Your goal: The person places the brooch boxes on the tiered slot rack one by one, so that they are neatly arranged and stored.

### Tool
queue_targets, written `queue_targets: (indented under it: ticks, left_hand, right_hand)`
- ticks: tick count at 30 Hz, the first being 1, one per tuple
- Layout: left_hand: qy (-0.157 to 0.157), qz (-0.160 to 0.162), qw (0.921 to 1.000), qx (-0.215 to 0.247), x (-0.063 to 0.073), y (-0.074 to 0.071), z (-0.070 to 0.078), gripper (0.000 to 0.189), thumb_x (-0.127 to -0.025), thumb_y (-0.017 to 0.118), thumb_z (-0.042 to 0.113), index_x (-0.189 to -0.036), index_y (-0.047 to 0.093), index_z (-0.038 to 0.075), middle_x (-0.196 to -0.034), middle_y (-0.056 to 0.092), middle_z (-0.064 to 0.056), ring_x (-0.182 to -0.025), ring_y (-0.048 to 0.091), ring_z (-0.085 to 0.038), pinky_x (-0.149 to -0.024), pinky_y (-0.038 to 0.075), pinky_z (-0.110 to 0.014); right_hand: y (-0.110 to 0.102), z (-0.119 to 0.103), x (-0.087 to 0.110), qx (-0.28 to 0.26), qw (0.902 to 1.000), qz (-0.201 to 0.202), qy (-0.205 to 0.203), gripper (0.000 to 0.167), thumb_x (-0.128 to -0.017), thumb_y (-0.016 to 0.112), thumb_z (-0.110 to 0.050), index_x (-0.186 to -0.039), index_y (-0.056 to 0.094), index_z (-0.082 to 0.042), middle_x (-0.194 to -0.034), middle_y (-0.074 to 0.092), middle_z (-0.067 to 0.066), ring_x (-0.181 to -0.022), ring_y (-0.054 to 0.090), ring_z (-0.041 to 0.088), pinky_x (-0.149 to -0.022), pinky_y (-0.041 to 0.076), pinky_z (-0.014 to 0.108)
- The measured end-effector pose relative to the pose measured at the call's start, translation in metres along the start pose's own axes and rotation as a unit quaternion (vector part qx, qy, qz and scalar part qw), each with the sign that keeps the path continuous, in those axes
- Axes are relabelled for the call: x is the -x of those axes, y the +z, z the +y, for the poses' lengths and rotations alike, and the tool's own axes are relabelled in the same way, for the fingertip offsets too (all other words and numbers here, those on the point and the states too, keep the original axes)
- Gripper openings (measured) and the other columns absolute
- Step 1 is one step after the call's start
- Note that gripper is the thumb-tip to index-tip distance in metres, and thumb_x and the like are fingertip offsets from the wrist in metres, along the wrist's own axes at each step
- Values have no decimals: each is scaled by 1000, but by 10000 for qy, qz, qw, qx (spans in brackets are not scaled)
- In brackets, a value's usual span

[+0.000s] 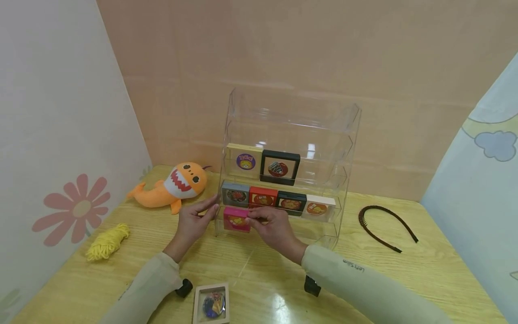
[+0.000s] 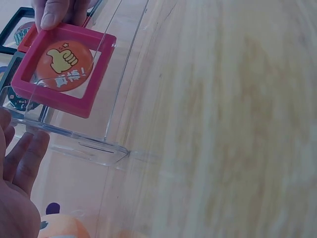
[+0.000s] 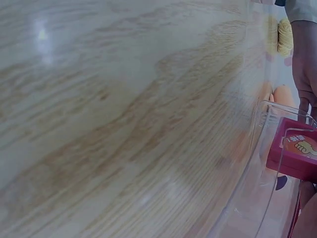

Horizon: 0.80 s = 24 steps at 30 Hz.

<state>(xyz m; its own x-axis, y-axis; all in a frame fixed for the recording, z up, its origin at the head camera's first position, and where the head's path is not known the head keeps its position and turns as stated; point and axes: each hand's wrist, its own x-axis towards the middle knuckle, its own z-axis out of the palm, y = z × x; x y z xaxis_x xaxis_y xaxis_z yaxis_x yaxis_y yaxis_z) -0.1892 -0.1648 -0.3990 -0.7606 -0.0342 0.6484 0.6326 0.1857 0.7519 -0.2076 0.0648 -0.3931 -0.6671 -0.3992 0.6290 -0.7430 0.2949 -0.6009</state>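
My right hand (image 1: 275, 227) pinches the upper right edge of a small pink frame (image 1: 236, 220) holding a round orange badge with a yellow thumbs-up. The frame sits at the left end of the lowest tier of a clear acrylic display rack (image 1: 337, 180), behind its front lip. Against the rack's left side, my left hand (image 1: 194, 225) rests with extended fingers; in the left wrist view those fingers (image 2: 30, 161) lie by the clear end panel. One tier up stand a grey frame (image 1: 235, 194), a red frame (image 1: 263, 196), a dark green frame (image 1: 291, 203) and a white frame (image 1: 319, 208).
Higher on the rack are a cream frame (image 1: 244, 162) and a black frame (image 1: 280, 168). An orange plush shark (image 1: 170, 186) and yellow yarn (image 1: 107, 242) lie left. A brown headband (image 1: 366, 226) lies right. A beige frame (image 1: 211, 304) lies near the table's front.
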Motion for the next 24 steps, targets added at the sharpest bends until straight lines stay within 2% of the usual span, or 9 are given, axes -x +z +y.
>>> queue_targets:
  ticks: [14,24]
  left_hand:
    - [88,-12,9999,56,0,0,-1,26,-83,62,-17,-108,61,-18,-102,62,-30,-81,68,-18,-57,57,-31]
    - [2,12,10000,-31,1,-1,0,25,-83,62,-17,-108,62,-17,-103,62,-28,-84,67,-22,-58,57,-32]
  right_hand:
    - [7,6,3,199,9993,-217,213,11,-80,76,-7,-91,76,-6,-97,71,2,-88,66,9,-70,55,18]
    - [9,3,0,533,9980,-336,77,10,-81,76,-9,-90,77,-6,-96,71,3,-86,67,10,-70,55,17]
